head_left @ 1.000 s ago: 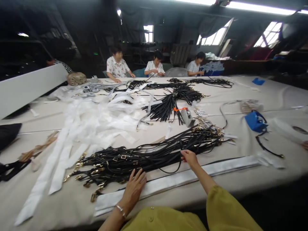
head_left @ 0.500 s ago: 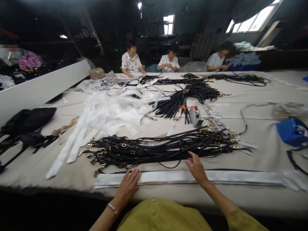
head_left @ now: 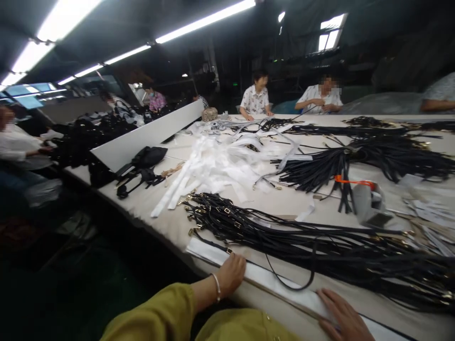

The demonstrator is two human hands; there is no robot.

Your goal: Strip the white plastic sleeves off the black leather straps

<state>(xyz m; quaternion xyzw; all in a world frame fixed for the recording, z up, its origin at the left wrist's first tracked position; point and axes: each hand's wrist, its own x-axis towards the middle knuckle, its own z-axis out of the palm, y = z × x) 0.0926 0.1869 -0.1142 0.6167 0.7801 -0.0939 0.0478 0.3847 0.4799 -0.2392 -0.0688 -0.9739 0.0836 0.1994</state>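
My left hand (head_left: 232, 277) rests on the left end of a long white strip (head_left: 284, 291) at the table's near edge. Its fingers lie together on the strip, close to a black strap with a gold buckle. My right hand (head_left: 343, 318) lies flat and open on the same strip, further right. Just beyond both hands spreads a long pile of thin black straps with gold buckles (head_left: 302, 241). One strap loops down over the white strip between my hands. Neither hand holds anything.
A heap of white strips (head_left: 220, 166) lies mid-table, and a tied bundle of black straps (head_left: 355, 158) sits to its right beside a grey tape dispenser (head_left: 369, 203). Black bags (head_left: 142, 163) lie at the left edge by a white board (head_left: 149, 135). Several people sit around the table.
The view has swung to the left and dropped closer to the table. Both hands stay on the white strip, and my right hand has come back from the black straps to the strip.
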